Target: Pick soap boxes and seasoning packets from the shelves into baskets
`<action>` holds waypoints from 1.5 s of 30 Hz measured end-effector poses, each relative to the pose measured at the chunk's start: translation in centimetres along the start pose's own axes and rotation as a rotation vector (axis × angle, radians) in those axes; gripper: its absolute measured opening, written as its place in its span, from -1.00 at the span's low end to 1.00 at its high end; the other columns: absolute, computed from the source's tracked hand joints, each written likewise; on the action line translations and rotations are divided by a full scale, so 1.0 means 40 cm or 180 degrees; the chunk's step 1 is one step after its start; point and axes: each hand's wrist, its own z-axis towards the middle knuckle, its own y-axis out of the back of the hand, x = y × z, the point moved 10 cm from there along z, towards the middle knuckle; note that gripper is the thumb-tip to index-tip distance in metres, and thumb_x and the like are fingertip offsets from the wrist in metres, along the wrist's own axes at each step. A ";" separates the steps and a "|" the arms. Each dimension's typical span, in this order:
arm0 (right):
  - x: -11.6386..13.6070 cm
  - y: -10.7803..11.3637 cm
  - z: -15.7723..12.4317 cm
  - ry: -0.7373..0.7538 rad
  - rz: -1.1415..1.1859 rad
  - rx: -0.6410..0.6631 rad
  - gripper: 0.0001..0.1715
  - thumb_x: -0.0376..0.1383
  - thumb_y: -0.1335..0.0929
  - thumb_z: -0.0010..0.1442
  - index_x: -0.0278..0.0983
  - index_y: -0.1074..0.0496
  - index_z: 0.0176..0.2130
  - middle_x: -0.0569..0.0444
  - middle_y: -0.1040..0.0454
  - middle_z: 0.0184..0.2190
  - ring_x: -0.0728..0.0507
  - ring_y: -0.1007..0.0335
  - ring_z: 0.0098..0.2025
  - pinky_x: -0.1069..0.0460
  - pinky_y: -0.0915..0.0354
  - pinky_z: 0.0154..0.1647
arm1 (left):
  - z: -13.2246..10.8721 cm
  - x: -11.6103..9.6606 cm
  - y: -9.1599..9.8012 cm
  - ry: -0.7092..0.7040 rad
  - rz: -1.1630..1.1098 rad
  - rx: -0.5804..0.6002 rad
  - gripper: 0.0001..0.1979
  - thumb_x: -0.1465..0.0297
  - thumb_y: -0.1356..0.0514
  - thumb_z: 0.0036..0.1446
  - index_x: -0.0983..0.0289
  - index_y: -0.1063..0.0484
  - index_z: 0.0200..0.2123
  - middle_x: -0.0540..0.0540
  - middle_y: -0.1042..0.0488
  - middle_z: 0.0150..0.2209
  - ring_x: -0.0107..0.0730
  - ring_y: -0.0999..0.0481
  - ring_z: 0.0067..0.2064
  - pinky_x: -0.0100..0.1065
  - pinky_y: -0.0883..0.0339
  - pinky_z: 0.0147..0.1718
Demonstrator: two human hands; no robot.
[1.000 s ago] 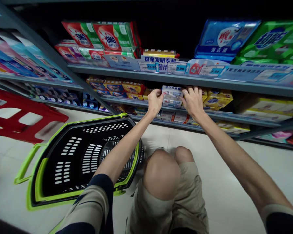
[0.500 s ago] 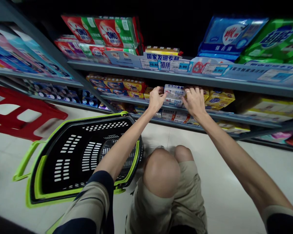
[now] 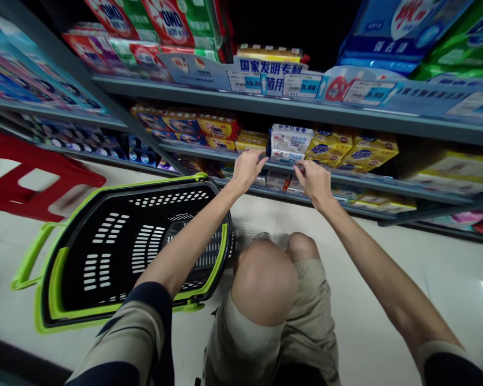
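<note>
A white soap pack with blue and red print point(image 3: 291, 139) lies on top of another white pack point(image 3: 285, 156) on the lower shelf. My left hand point(image 3: 247, 170) hovers just in front of the shelf, to the left of these packs, its fingers loosely bent and apart, holding nothing. On the other side, in front of the shelf lip, is my right hand point(image 3: 314, 181), open with bent fingers and nothing held. Yellow soap packs point(image 3: 329, 148) adjoin the white stack on the right, and a yellow pack point(image 3: 251, 140) sits to its left.
A black shopping basket with lime-green trim point(image 3: 201, 298) rests on the floor at my left. Beyond it is a red plastic stool point(image 3: 70, 179). The shelf above point(image 3: 185, 88) carries OMO packs point(image 3: 173, 21) and blue laundry packs point(image 3: 402, 32). My bent knees point(image 3: 265, 281) are below my hands.
Both hands have come away from the white packs and drawn back toward me, lower in view. The white packs stay on the shelf, now uncovered. The view has shifted slightly.
</note>
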 end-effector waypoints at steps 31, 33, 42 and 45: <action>-0.004 -0.075 0.066 0.0194 -0.0859 0.0524 -0.44 -0.28 -0.04 0.56 -0.30 -0.45 0.23 -0.21 -0.58 0.12 -0.31 -0.53 -0.11 -0.10 -0.24 -0.15 | 0.056 0.035 -0.142 0.0222 -0.0769 0.0022 -0.90 0.46 -0.42 0.15 0.22 -0.57 -0.37 0.12 -0.44 -0.35 -0.05 -0.52 -0.03 -0.10 -0.34 0.24; -0.004 -0.076 0.068 0.0223 -0.0861 0.0494 -0.45 -0.31 -0.04 0.55 -0.32 -0.45 0.22 -0.23 -0.57 0.12 -0.30 -0.53 -0.11 -0.09 -0.23 -0.15 | 0.055 0.033 -0.143 0.0260 -0.0861 -0.0031 -0.88 0.47 -0.42 0.16 0.23 -0.55 -0.38 0.11 -0.41 -0.37 -0.07 -0.52 -0.04 -0.11 -0.34 0.25; -0.004 -0.080 0.075 0.0239 -0.0839 0.0493 -0.47 -0.35 -0.06 0.55 -0.35 -0.46 0.20 -0.26 -0.57 0.09 -0.30 -0.55 -0.12 -0.10 -0.26 -0.13 | 0.067 0.015 -0.139 -0.0003 -0.0643 0.0104 -0.91 0.47 -0.33 0.22 0.26 -0.55 -0.37 0.16 -0.47 -0.30 -0.07 -0.52 -0.04 -0.11 -0.33 0.27; -0.003 -0.070 0.074 0.0133 -0.0803 0.0487 -0.47 -0.26 -0.05 0.59 -0.36 -0.46 0.19 -0.27 -0.58 0.09 -0.29 -0.55 -0.12 -0.09 -0.26 -0.14 | 0.076 0.026 -0.144 0.0048 -0.0579 0.0122 -0.91 0.48 -0.35 0.20 0.28 -0.55 -0.38 0.17 -0.48 -0.31 -0.05 -0.53 -0.05 -0.04 -0.34 0.28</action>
